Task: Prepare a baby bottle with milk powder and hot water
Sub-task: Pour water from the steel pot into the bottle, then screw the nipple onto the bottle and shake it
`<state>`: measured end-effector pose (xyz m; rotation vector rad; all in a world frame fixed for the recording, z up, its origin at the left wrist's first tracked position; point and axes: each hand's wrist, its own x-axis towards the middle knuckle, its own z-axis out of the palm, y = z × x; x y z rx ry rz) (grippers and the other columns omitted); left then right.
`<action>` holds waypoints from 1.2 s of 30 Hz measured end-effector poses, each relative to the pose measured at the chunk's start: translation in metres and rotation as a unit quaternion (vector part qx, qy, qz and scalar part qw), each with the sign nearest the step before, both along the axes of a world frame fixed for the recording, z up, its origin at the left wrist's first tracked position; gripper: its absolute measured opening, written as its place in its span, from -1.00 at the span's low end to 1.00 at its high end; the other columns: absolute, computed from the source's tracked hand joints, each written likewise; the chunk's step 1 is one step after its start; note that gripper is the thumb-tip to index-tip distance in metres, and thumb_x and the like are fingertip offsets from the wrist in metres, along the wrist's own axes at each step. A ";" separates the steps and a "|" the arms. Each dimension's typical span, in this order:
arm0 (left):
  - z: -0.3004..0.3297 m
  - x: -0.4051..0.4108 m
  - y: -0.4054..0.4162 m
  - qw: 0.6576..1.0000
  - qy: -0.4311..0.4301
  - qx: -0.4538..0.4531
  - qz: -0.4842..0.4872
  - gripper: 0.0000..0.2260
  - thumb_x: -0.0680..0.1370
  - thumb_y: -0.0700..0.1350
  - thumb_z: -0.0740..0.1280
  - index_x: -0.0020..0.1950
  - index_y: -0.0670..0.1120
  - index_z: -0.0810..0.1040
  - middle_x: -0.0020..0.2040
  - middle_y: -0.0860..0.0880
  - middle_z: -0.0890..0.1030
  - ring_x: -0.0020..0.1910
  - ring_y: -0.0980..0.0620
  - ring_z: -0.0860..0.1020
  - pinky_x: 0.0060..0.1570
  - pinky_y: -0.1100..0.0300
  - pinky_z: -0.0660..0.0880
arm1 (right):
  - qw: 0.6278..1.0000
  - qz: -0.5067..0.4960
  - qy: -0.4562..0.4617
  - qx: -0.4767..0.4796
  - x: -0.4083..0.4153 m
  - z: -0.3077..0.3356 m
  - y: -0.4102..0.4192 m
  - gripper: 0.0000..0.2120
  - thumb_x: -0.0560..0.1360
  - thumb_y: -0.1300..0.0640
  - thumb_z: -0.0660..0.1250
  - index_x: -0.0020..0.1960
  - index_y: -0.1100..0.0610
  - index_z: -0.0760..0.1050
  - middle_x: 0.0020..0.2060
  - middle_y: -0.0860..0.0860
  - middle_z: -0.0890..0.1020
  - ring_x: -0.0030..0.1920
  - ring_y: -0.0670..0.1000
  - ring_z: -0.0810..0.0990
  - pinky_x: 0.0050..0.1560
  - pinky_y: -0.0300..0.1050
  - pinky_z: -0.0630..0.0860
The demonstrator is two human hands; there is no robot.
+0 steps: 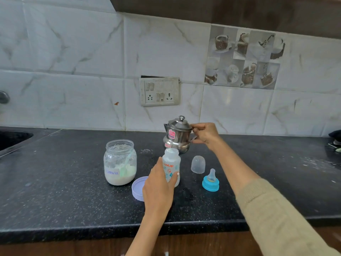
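Observation:
An open white baby bottle (172, 164) stands upright on the black counter (73, 200), and my left hand (158, 189) grips its lower body. Behind it sits a lidded steel kettle (177, 133); my right hand (204, 134) grips its handle on the right side. To the left stands an open jar of milk powder (120, 163) with a pale green spoon (127, 167) inside. Its lilac lid (138, 187) lies flat beside my left hand. The clear bottle cap (198, 164) and the blue ring with its teat (210, 182) rest to the right of the bottle.
A sink (13, 139) is set into the counter at the far left. A switch and socket plate (159, 91) is on the tiled wall behind the kettle. Some powder is spilled on the counter (146, 150) near the kettle. Dark objects (335, 139) lie at the far right edge.

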<state>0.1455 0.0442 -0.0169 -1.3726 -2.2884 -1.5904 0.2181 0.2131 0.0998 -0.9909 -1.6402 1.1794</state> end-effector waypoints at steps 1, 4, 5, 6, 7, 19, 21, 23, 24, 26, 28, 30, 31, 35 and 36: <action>0.000 0.000 0.000 1.000 0.000 -0.001 0.000 -0.41 0.53 0.04 0.32 0.50 -0.01 0.16 0.39 0.03 0.42 0.34 0.06 0.41 0.21 0.19 0.39 | 1.000 -0.001 0.001 -0.015 -0.004 -0.007 0.002 -0.75 0.53 0.42 0.23 0.14 0.30 0.58 -0.10 0.10 0.62 -0.25 -0.02 0.55 -0.18 -0.10 0.61; -0.002 -0.001 0.001 1.000 0.002 -0.001 -0.001 -0.41 0.53 0.05 0.30 0.50 0.00 0.15 0.40 0.04 0.41 0.33 0.06 0.41 0.19 0.20 0.38 | 0.999 -0.003 0.014 -0.043 -0.013 -0.026 0.012 -0.73 0.53 0.45 0.21 0.13 0.29 0.59 0.10 0.19 0.62 -0.01 0.08 0.59 -0.18 -0.10 0.59; -0.002 -0.002 0.002 1.000 0.003 0.000 -0.002 -0.41 0.53 0.06 0.30 0.50 0.01 0.15 0.39 0.04 0.41 0.33 0.07 0.41 0.18 0.21 0.38 | 0.999 -0.003 0.019 -0.049 -0.015 -0.030 0.015 -0.73 0.53 0.45 0.21 0.13 0.29 0.59 0.11 0.18 0.61 0.03 0.10 0.59 -0.18 -0.09 0.60; -0.003 -0.002 0.002 1.000 0.004 0.002 -0.003 -0.41 0.53 0.06 0.30 0.50 0.01 0.16 0.39 0.05 0.41 0.32 0.07 0.41 0.17 0.22 0.38 | 0.998 -0.004 0.021 -0.055 -0.016 -0.035 0.018 -0.72 0.53 0.45 0.21 0.13 0.28 0.59 0.10 0.17 0.62 0.05 0.10 0.58 -0.15 -0.08 0.60; -0.004 -0.003 0.003 1.000 0.005 0.006 -0.005 -0.41 0.53 0.06 0.30 0.50 0.01 0.16 0.38 0.05 0.42 0.31 0.08 0.42 0.15 0.23 0.38 | 0.998 -0.007 0.021 -0.060 -0.016 -0.038 0.021 -0.73 0.52 0.45 0.22 0.13 0.27 0.59 0.07 0.15 0.62 0.06 0.12 0.58 -0.12 -0.06 0.60; -0.005 -0.004 0.004 1.000 0.001 0.013 -0.012 -0.41 0.52 0.06 0.32 0.50 0.02 0.18 0.38 0.06 0.42 0.32 0.08 0.41 0.18 0.23 0.37 | 0.998 0.020 -0.047 -0.036 -0.017 -0.043 0.030 -0.77 0.52 0.41 0.26 0.12 0.28 0.59 -0.07 0.15 0.58 -0.14 0.08 0.57 0.01 0.08 0.61; -0.005 -0.004 0.004 1.000 0.002 0.009 -0.009 -0.40 0.52 0.06 0.32 0.50 0.01 0.17 0.39 0.05 0.41 0.33 0.07 0.40 0.19 0.22 0.37 | 0.998 0.024 -0.051 -0.037 -0.018 -0.044 0.028 -0.76 0.52 0.41 0.26 0.12 0.28 0.59 -0.07 0.14 0.58 -0.06 0.10 0.56 0.00 0.05 0.61; -0.005 -0.004 0.004 1.000 0.004 0.004 -0.006 -0.40 0.52 0.06 0.32 0.50 0.02 0.16 0.40 0.06 0.40 0.34 0.07 0.40 0.20 0.22 0.37 | 0.998 0.026 -0.056 -0.032 -0.020 -0.044 0.026 -0.76 0.52 0.41 0.26 0.13 0.27 0.59 -0.07 0.12 0.58 -0.03 0.10 0.56 -0.01 0.03 0.61; -0.005 -0.004 0.005 1.000 0.005 0.003 -0.006 -0.40 0.52 0.07 0.31 0.50 0.02 0.16 0.40 0.06 0.40 0.34 0.07 0.40 0.20 0.22 0.37 | 0.997 0.027 -0.061 -0.025 -0.021 -0.044 0.026 -0.76 0.52 0.41 0.26 0.13 0.26 0.59 -0.06 0.11 0.58 0.00 0.11 0.57 0.00 0.04 0.61; -0.005 -0.004 0.005 1.000 0.005 0.004 -0.006 -0.40 0.52 0.07 0.31 0.50 0.02 0.15 0.40 0.06 0.39 0.34 0.08 0.39 0.21 0.22 0.37 | 0.997 0.027 -0.071 -0.014 -0.022 -0.043 0.026 -0.76 0.52 0.41 0.25 0.12 0.25 0.60 -0.03 0.12 0.58 0.07 0.11 0.56 0.03 0.08 0.61; -0.005 -0.004 0.006 1.000 0.002 0.004 -0.006 -0.40 0.52 0.06 0.32 0.50 0.02 0.15 0.40 0.06 0.39 0.35 0.08 0.39 0.21 0.22 0.37 | 0.996 0.030 -0.083 -0.011 -0.021 -0.043 0.026 -0.76 0.52 0.40 0.26 0.12 0.24 0.60 0.03 0.14 0.59 0.12 0.13 0.56 0.02 0.06 0.61; -0.005 -0.004 0.006 1.000 0.000 0.004 -0.007 -0.40 0.52 0.05 0.32 0.49 0.02 0.16 0.40 0.05 0.40 0.34 0.07 0.40 0.21 0.21 0.37 | 0.992 0.040 -0.116 0.008 -0.017 -0.042 0.023 -0.74 0.52 0.35 0.29 0.18 0.20 0.57 0.16 0.18 0.57 0.19 0.15 0.55 0.06 0.02 0.60; -0.006 -0.004 0.006 1.000 0.001 0.005 -0.008 -0.40 0.52 0.05 0.32 0.49 0.02 0.17 0.39 0.05 0.41 0.33 0.07 0.40 0.20 0.21 0.38 | 0.986 0.044 -0.155 0.042 -0.013 -0.039 0.021 -0.69 0.51 0.31 0.32 0.24 0.18 0.53 0.23 0.18 0.54 0.24 0.16 0.52 0.13 0.01 0.55; -0.006 -0.005 0.004 1.000 0.004 0.010 -0.010 -0.41 0.52 0.05 0.32 0.49 0.00 0.19 0.38 0.03 0.42 0.32 0.06 0.42 0.20 0.19 0.38 | 0.966 0.001 -0.188 0.177 0.011 -0.018 -0.001 -0.55 0.46 0.20 0.41 0.34 0.12 0.44 0.34 0.07 0.46 0.35 0.07 0.42 0.33 -0.07 0.32; -0.005 -0.005 0.004 1.000 0.005 0.010 -0.009 -0.41 0.52 0.05 0.32 0.50 -0.01 0.19 0.39 0.02 0.42 0.33 0.05 0.41 0.20 0.19 0.38 | 0.968 -0.005 -0.170 0.185 0.021 -0.014 -0.009 -0.60 0.46 0.21 0.41 0.29 0.11 0.49 0.28 0.06 0.51 0.30 0.05 0.47 0.31 -0.09 0.35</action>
